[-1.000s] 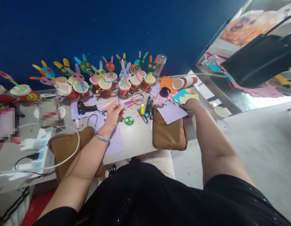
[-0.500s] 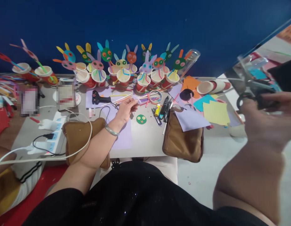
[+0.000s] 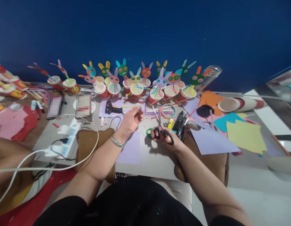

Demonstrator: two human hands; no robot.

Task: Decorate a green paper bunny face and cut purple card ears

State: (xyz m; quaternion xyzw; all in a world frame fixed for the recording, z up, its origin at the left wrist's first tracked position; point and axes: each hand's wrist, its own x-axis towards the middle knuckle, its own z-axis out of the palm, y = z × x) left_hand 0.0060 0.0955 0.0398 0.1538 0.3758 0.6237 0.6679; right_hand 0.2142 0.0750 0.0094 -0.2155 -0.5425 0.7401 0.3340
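My right hand (image 3: pixel 170 141) grips black-handled scissors (image 3: pixel 158 121), fingers through the loops, blades pointing away from me toward the cups. My left hand (image 3: pixel 132 121), with a bangle at the wrist, is closed in a pinch to the left of the blades. A small piece of lilac paper shows faintly at its fingertips, mostly hidden. Between the hands on the table lies a green paper disc (image 3: pixel 149 133) with a pale eye, partly covered by my right hand. A black glue gun (image 3: pixel 112 108) rests on lilac paper beyond my left hand.
Paper cups (image 3: pixel 136 91) with rabbit-faced straws line the wall. A power strip (image 3: pixel 72 138) and looping white cable (image 3: pixel 97 141) lie at left. A glue stick (image 3: pixel 170 123), pens and coloured paper sheets (image 3: pixel 245 135) are at right. Brown cushions (image 3: pixel 204 150) overlap the front edge. Someone's arm (image 3: pixel 11 152) shows at left.
My right hand has swung in from the far right with the scissors, to beside my left hand. My left hand keeps its pinch. The view has shifted left.
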